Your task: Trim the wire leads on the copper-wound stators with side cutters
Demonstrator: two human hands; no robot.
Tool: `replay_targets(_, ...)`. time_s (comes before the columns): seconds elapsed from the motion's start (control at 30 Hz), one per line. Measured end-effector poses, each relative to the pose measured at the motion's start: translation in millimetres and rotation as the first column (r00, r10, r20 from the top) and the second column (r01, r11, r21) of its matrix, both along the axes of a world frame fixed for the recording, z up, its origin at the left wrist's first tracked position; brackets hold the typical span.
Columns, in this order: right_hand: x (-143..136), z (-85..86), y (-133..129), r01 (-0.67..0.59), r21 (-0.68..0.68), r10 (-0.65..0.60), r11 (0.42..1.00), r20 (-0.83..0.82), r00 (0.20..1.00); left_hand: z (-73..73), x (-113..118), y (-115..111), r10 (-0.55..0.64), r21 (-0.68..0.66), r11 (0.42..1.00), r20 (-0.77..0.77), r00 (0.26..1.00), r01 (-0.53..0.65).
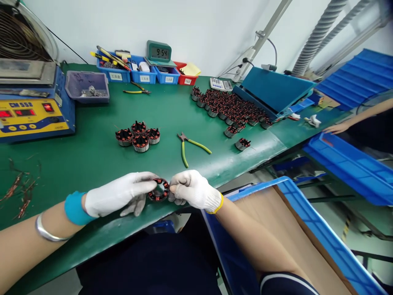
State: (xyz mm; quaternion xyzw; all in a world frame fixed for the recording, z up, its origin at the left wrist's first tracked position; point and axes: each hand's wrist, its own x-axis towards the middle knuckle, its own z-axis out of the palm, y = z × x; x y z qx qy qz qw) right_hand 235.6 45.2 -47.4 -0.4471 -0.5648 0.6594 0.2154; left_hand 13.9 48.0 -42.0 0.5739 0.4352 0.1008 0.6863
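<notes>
Near the front edge of the green table, a ring-shaped motor stator with copper windings is tilted so its open centre shows. My left hand, in a white glove with a teal cuff, grips its left side between thumb and fingers. At its right side, my right hand, in a white glove with a yellow hem, is closed in a pinch; what sits between those fingertips is hidden. Beyond my hands lie cutters with green handles, spread apart. Several stators stand grouped behind my left hand.
Many stators crowd the back right. Blue bins and a clock line the wall. A soldering unit and copper wire scraps are left. A blue crate stands right; another person's hand rests beyond.
</notes>
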Motion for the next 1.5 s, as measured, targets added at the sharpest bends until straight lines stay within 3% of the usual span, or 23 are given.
replay_targets(0.1, 2.2, 0.8, 1.2, 0.032, -0.025, -0.034, 0.999, -0.087, 0.996, 3.6, 6.0, -12.6, 0.151, 0.288, 0.936, 0.188, 0.971, -0.201)
replay_targets(0.13, 3.1, 0.6, 1.4, 0.048, -0.030, -0.051, 0.998, -0.124, 0.991, 3.9, 6.7, -16.2, 0.163, 0.477, 0.838, 0.244, 0.956, -0.264)
replay_targets(0.2, 4.8, 1.4, -0.1, 0.059, -0.047, -0.067, 0.997, -0.189, 0.980, 3.6, 4.6, -20.7, 0.005, 0.815, 0.534, 0.264, 0.964, -0.226)
replay_targets(0.27, 5.9, 5.1, -3.9, 0.035, -0.042, -0.042, 0.999, -0.203, 0.978, 1.9, 0.0, -21.1, -0.184, 0.940, 0.314, 0.199, 0.963, -0.134)
replay_targets(0.3, 6.1, 7.9, -6.2, 0.016, -0.015, -0.019, 1.000, -0.183, 0.983, 0.2, -1.7, -20.1, -0.188, 0.927, 0.342, 0.224, 0.956, -0.150)
replay_targets(0.4, 5.0, 15.6, -11.7, -0.031, 0.256, 0.040, 0.966, -0.031, 0.999, -6.2, 0.0, -15.1, 0.130, 0.615, 0.719, 0.338, 0.932, -0.323)
replay_targets(0.47, 3.8, 16.1, -12.5, -0.077, 0.449, 0.037, 0.890, 0.097, 0.995, -7.9, 5.7, -12.5, 0.169, 0.259, 0.938, 0.244, 0.955, -0.232)
replay_targets(0.53, 3.2, 11.5, -11.1, -0.093, 0.427, 0.027, 0.899, 0.158, 0.987, -4.2, 10.1, -13.0, 0.051, -0.044, 0.998, 0.208, 0.977, -0.043)
replay_targets(0.6, 3.5, 4.8, -8.6, -0.052, 0.221, 0.025, 0.974, 0.120, 0.992, 4.6, 10.2, -17.5, 0.078, -0.087, 0.994, 0.245, 0.966, -0.058)
replay_targets(0.67, 3.9, 0.5, -6.8, -0.015, 0.043, 0.014, 0.999, 0.030, 0.999, 15.1, 6.2, -23.9, 0.159, 0.247, 0.940, 0.297, 0.942, -0.237)
replay_targets(0.77, 2.9, 3.6, -7.1, -0.040, 0.122, 0.038, 0.992, 0.022, 0.999, 23.8, -0.2, -28.7, 0.197, 0.669, 0.651, 0.306, 0.931, -0.358)
replay_targets(0.8, 1.8, 6.0, -7.7, -0.077, 0.219, 0.061, 0.973, 0.078, 0.995, 23.5, -0.9, -27.8, 0.200, 0.693, 0.638, 0.272, 0.941, -0.336)
replay_targets(0.9, -3.2, 9.2, -8.4, -0.220, 0.461, 0.081, 0.860, 0.302, 0.950, 13.7, 2.7, -20.0, 0.061, 0.584, 0.808, 0.050, 0.997, -0.078)
replay_targets(0.93, -5.1, 7.7, -7.8, -0.232, 0.460, 0.073, 0.857, 0.337, 0.939, 8.7, 4.9, -17.0, 0.003, 0.583, 0.812, -0.045, 0.999, 0.024)
replay_targets(0.97, -6.8, 4.9, -6.7, -0.212, 0.412, 0.066, 0.886, 0.341, 0.938, 3.5, 6.9, -14.4, -0.013, 0.639, 0.763, -0.139, 0.990, 0.100)
replay_targets(1.07, -10.7, -6.0, -1.2, -0.096, 0.146, 0.054, 0.985, 0.268, 0.962, -10.2, 9.6, -8.8, 0.191, 0.883, 0.414, -0.322, 0.927, 0.222)
replay_targets(1.1, -11.2, -8.5, 0.7, -0.091, 0.100, 0.060, 0.991, 0.278, 0.959, -13.5, 9.1, -7.4, 0.243, 0.902, 0.342, -0.357, 0.902, 0.265)
replay_targets(1.17, -11.1, -9.8, 3.0, -0.141, 0.202, 0.047, 0.969, 0.410, 0.911, -17.9, 6.8, -5.0, 0.272, 0.886, 0.345, -0.410, 0.870, 0.310)
replay_targets(1.23, -10.6, -7.4, 2.7, -0.266, 0.474, -0.057, 0.839, 0.564, 0.824, -20.2, 4.1, -3.2, 0.273, 0.865, 0.421, -0.408, 0.871, 0.273)
replay_targets(1.3, -12.1, -4.0, 0.2, -0.434, 0.687, -0.190, 0.583, 0.635, 0.749, -21.4, 2.7, -2.3, 0.291, 0.872, 0.454, -0.340, 0.894, 0.184)
replay_targets(1.37, -16.3, -1.7, -2.5, -0.609, 0.692, -0.249, 0.388, 0.715, 0.654, -22.4, 2.9, -2.3, 0.294, 0.882, 0.462, -0.255, 0.921, 0.096)
replay_targets(1.43, -20.2, -0.4, -3.4, -0.746, 0.578, -0.264, 0.332, 0.815, 0.515, -23.3, 3.5, -2.4, 0.263, 0.867, 0.495, -0.220, 0.940, 0.064)
replay_targets(1.5, -18.1, 1.0, -0.4, -0.806, 0.479, -0.260, 0.348, 0.875, 0.408, -23.6, 2.8, -1.8, 0.245, 0.846, 0.528, -0.234, 0.941, 0.073)
